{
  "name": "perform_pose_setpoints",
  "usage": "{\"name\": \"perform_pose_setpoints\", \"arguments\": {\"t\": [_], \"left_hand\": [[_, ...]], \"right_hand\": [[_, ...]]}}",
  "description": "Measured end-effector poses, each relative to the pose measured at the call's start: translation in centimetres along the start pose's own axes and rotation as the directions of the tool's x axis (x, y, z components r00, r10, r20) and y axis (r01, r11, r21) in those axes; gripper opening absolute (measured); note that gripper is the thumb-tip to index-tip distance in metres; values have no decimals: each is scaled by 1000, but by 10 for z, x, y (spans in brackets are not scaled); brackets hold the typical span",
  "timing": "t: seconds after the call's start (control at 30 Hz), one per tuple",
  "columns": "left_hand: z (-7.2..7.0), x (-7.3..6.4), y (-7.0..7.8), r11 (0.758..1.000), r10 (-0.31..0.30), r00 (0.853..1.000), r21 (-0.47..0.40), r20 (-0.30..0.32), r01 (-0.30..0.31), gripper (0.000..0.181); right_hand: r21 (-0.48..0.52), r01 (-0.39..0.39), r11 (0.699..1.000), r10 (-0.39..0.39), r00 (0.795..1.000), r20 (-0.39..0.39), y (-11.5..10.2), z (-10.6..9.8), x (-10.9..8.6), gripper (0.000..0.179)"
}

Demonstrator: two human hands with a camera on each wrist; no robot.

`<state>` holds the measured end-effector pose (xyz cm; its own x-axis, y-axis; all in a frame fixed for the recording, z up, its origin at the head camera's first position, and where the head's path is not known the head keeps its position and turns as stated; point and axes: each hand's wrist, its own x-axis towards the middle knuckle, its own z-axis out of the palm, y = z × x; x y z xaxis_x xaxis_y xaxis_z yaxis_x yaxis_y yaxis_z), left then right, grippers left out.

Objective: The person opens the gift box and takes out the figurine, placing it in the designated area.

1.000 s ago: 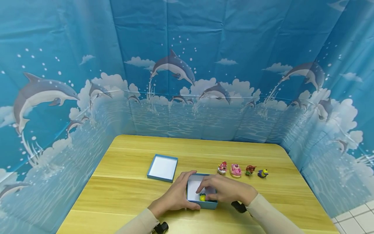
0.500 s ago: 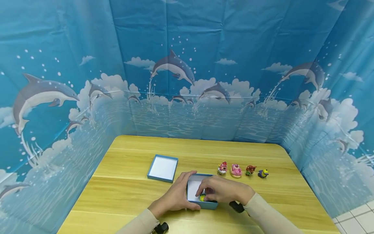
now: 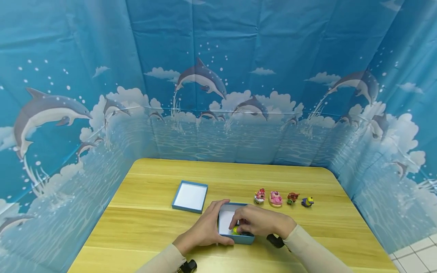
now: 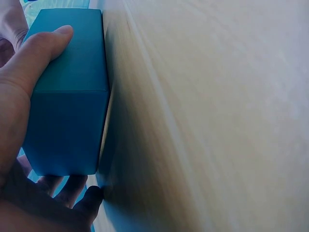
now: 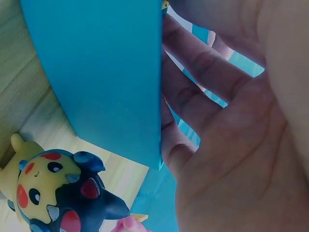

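My left hand (image 3: 205,228) grips the left side of a square blue box (image 3: 243,239) with a white inside. In the left wrist view its thumb (image 4: 46,46) lies on one face of the box, with the other fingers around the far side. Over the box's open top, my right hand (image 3: 261,221) reaches in and pinches a small yellow figurine (image 3: 235,230) near the front wall. Most of that figurine is hidden by the fingers. The right wrist view shows the box's outer wall (image 5: 106,72) covering the fingertips.
Left of the box lies its shallow blue lid (image 3: 189,196), white side up. A row of toy figurines stands to the right: one with a red top (image 3: 260,196), a pink one (image 3: 275,199), a brown one (image 3: 292,198), and a yellow-and-dark one (image 3: 307,202). A dolphin-print curtain (image 3: 218,140) surrounds the wooden table (image 3: 143,227).
My right thumb and fingers have closed in on the yellow figurine inside the box, which has shifted slightly left. My left hand and the box have stayed put.
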<state>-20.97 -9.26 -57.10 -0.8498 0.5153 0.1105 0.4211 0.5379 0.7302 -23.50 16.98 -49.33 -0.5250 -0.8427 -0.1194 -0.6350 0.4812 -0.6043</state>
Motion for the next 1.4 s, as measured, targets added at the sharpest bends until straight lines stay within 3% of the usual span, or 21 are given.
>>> {"name": "perform_pose_setpoints", "arguments": {"t": [0.93,1.4], "left_hand": [[-2,-3,4,1000,-8,1000,-4,6,8,135],[-1,-2,2,1000,-30,999,-6,18,30,134]], "right_hand": [[-19,40,999,-40,999,-36,1,0,-4,22],[-41,83,996,-87,991,-100,1,-1,-8,21]]}}
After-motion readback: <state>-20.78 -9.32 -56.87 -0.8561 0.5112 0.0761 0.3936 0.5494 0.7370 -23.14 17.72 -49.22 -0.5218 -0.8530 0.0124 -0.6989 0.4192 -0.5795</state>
